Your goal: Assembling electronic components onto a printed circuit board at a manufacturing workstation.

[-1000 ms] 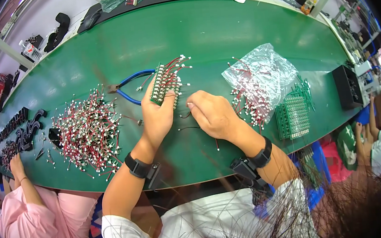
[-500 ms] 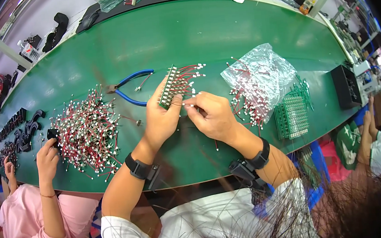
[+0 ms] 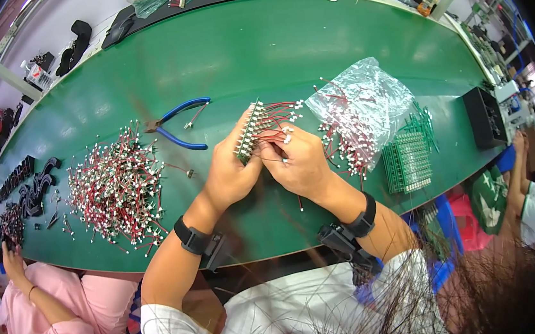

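While both forearms enter from the lower edge, the hands meet over the middle of the long green table [image 3: 256, 52]. Left hand [image 3: 229, 174]: fingers curled, thumb and fingertips closed on the lower end of a narrow green circuit-board strip with a row of small connectors and red leads [image 3: 252, 130]. Strip is held tilted, one end up and away from the person, lifted off the table surface. Right hand [image 3: 302, 163]: fingers bent inward, tips pinched at the red leads on the strip's right side; what exactly sits between the fingertips is too small to tell. Both wrists carry black bands.

Surroundings, left of the hands: a wide loose heap of short red wires with white plug ends [image 3: 118, 188], spread flat on the table. Just above it, between heap and strip, blue-handled cutting pliers [image 3: 179, 124] lie with handles apart. Right of the hands: a clear crumpled plastic bag [image 3: 364, 103] holding more red wires, near the right hand but apart from it. Beside the bag, toward the table's right edge, a stack of green perforated boards [image 3: 407, 161]; further right, a black box [image 3: 485, 117].

Far left table edge: dark moulded parts [image 3: 31, 186] in a row. A person in pink [image 3: 57, 322] sits at lower left; another person's arm [image 3: 517, 168] shows at far right.
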The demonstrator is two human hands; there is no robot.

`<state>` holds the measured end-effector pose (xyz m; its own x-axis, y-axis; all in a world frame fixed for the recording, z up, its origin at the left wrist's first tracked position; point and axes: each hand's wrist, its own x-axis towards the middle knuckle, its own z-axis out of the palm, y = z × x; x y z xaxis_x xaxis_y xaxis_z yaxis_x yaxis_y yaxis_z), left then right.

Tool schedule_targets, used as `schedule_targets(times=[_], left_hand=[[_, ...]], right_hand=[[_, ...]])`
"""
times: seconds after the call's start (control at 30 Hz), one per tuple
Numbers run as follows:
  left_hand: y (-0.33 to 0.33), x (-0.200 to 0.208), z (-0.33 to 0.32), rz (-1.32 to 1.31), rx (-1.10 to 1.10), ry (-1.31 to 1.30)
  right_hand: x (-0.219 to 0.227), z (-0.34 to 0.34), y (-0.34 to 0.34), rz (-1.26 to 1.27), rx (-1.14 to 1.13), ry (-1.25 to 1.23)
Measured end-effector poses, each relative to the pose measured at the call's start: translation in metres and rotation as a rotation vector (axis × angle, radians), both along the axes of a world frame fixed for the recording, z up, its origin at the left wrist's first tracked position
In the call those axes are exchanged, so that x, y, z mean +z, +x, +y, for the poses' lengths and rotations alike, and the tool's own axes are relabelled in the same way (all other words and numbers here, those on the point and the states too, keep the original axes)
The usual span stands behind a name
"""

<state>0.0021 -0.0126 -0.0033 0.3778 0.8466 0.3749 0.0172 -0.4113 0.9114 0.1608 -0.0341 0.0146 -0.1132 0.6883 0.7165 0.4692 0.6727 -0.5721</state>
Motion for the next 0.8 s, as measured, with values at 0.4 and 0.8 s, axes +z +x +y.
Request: schedule_targets(times=[0.4, 0.8], left_hand=[[0.0003, 0.0030, -0.0033, 0.132, 0.052, 0.093], [-0.0013, 0.0087, -0.0058, 0.143, 0.027, 0.103]], right_hand=[[-0.0005, -0.0010, -0.0001, -0.098, -0.039, 0.020], [-0.0023, 0.0010, 0.0027, -0.099, -0.037, 0.062]])
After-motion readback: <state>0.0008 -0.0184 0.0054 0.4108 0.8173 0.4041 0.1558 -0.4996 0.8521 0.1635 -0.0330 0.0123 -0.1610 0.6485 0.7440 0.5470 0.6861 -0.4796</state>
